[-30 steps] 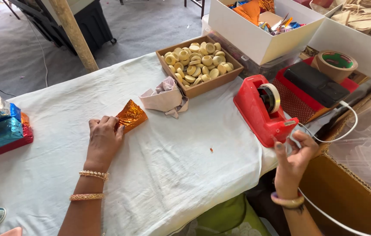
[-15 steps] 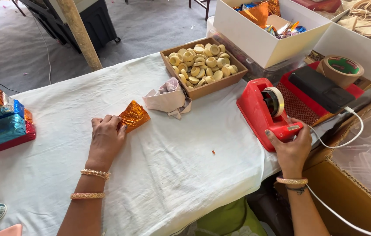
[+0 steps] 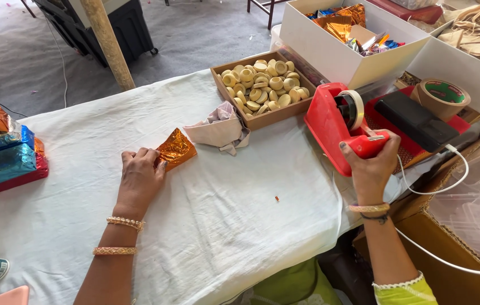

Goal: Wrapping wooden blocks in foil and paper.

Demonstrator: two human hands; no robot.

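Now the left hand (image 3: 138, 178) lies flat, fingers together, pinning an orange foil wrapper (image 3: 175, 149) to the desk (image 3: 223, 214); the right hand (image 3: 371, 166) fingers curl around the red tape dispenser (image 3: 339, 127).

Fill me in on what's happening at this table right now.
A person sits at a table covered with a white cloth. Their left hand presses flat on an orange foil wrapper, holding it down. Their right hand is at the front end of a red tape dispenser, fingers curled around its cutter end. Behind sit a brown tray of round tan pieces, a crumpled cloth, and stacked foil-wrapped packets at the far left.
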